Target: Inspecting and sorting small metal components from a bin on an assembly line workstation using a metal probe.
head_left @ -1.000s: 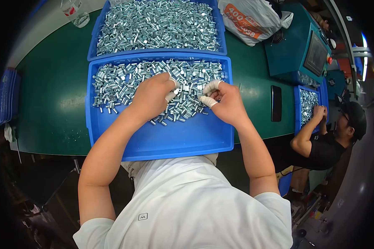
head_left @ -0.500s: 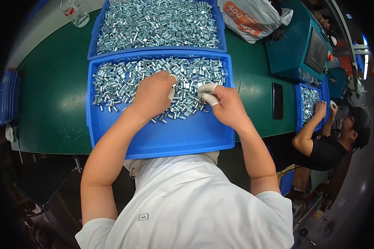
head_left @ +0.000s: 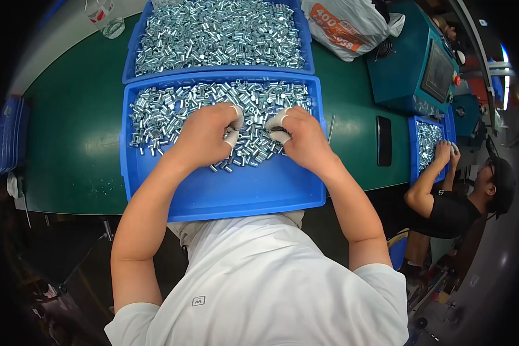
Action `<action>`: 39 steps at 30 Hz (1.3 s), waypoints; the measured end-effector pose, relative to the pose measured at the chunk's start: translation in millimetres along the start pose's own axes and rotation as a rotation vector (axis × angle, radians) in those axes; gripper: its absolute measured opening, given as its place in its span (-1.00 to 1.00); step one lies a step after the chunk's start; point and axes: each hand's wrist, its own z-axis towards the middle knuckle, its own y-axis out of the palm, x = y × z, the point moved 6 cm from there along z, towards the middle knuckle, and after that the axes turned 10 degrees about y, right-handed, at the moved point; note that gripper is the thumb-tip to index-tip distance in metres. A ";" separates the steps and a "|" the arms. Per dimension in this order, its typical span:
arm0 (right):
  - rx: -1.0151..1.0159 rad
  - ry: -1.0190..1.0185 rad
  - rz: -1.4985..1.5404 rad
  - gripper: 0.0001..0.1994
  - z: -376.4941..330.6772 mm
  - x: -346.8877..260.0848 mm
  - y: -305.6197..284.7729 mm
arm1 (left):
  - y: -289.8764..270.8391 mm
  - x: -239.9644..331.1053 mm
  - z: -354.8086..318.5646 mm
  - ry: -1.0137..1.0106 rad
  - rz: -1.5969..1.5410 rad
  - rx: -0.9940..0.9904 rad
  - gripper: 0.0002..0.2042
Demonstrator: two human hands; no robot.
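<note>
A blue tray (head_left: 242, 193) in front of me holds a spread of small shiny metal cylinders (head_left: 161, 112), some showing hollow ends. My left hand (head_left: 207, 137) is over the middle of the pile, thumb and forefinger curled toward each other in white finger covers. To its right, my right hand (head_left: 300, 137) hovers at the pile's right part, its covered thumb and fingertips drawn together in a pinch. Whatever lies between the fingertips of either hand is too small and hidden to make out.
A fuller blue tray (head_left: 219, 40) of the same pieces adjoins at the back. On the green table (head_left: 69, 144) are a phone (head_left: 384, 141), a thin rod (head_left: 331, 127), a plastic bag (head_left: 352, 29), a bottle (head_left: 105, 20) and a teal machine (head_left: 409, 63). A co-worker (head_left: 450, 196) handles pieces at right.
My left hand has turned, its thumb and forefinger now showing, and come slightly nearer to me. My right hand has shifted a little left. The co-worker's hands have drawn closer together.
</note>
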 end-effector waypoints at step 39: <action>-0.166 0.660 1.128 -0.80 -34.8 -2.1 42.3 | 25.9 5.1 -14.5 -0.213 -0.649 0.034 -0.86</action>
